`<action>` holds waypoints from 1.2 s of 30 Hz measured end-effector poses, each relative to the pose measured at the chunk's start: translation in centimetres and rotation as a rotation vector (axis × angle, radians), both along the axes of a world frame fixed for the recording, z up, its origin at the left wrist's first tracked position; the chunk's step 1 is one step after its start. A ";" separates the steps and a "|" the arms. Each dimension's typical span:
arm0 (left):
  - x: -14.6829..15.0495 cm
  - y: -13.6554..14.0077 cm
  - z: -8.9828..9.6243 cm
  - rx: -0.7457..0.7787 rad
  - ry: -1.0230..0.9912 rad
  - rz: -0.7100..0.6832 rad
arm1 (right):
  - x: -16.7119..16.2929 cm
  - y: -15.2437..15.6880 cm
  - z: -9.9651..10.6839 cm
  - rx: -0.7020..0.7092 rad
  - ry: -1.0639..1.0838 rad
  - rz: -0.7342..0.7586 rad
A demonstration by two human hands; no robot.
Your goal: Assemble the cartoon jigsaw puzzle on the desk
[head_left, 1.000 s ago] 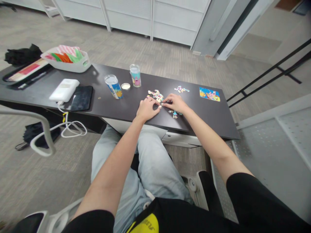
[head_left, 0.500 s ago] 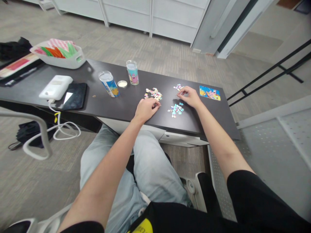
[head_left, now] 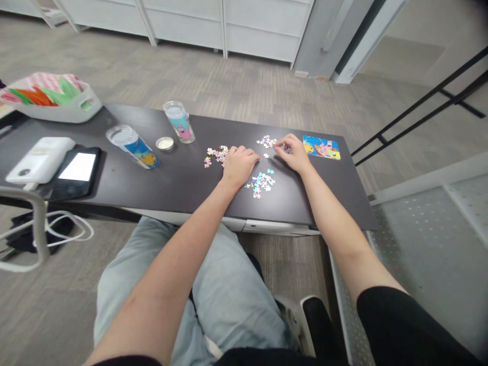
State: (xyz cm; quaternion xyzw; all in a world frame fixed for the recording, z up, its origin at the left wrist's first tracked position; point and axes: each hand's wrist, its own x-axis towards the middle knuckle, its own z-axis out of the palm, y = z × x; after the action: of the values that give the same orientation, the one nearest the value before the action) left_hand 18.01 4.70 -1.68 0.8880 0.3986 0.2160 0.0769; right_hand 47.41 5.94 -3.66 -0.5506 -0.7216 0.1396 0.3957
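Observation:
My left hand rests low over the dark table, its fingers curled and the tips pinched together. It partly covers the right side of a pile of pink and yellow jigsaw pieces. A small light piece seems to show at its fingertips. My right hand is closed in a pinch just right of a pale pile of pieces; whatever it holds is too small to make out. Between both hands lies a single jigsaw piece. Closer to me is a pile of blue and white pieces.
A cartoon picture card lies right of my right hand. Two clear-topped cartoon canisters and a round lid stand to the left. Farther left are a phone, a white charger and a white basket.
The view has shifted, so the table's things appear farther left. My left hand has moved right, away from the pink pile. My right hand has drawn back slightly, and a single piece shows between the hands.

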 end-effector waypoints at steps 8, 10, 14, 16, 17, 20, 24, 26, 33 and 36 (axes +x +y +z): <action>1.6 2.3 0.3 -0.004 0.001 -0.100 | 0.2 0.3 -0.4 -0.009 0.009 0.006; 1.0 1.7 0.5 0.010 -0.013 -0.040 | 0.2 -0.2 -0.1 -0.044 -0.083 0.071; -2.6 -0.5 0.9 0.041 -0.062 0.169 | 0.0 -1.1 0.4 -0.091 -0.306 0.196; -5.1 -1.8 1.1 0.040 -0.080 0.268 | -0.2 -1.2 0.4 -0.092 -0.369 0.166; -6.3 -2.3 1.1 0.029 -0.085 0.310 | -0.4 -1.2 0.4 -0.094 -0.390 0.138; -9.2 -4.0 1.2 -0.015 -0.082 0.400 | -0.7 -1.1 0.2 -0.107 -0.414 0.048; -10.4 -5.8 1.1 -0.047 -0.036 0.366 | -1.0 -1.3 0.3 -0.106 -0.407 -0.025; -10.3 -6.4 1.0 -0.059 -0.011 0.313 | -1.0 -1.5 0.3 -0.105 -0.402 -0.013; -10.4 -6.7 0.7 -0.050 -0.044 0.229 | -1.3 -1.5 0.1 -0.095 -0.383 0.019; -10.5 -6.7 0.8 -0.071 -0.039 0.193 | -1.6 -1.6 0.1 -0.086 -0.334 0.061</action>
State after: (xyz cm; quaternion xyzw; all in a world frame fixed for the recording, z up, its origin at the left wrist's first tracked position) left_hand 7.49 -1.97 -0.91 0.8377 0.4882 0.2257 0.0948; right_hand 45.84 4.37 -3.55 -0.5603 -0.7872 0.0888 0.2421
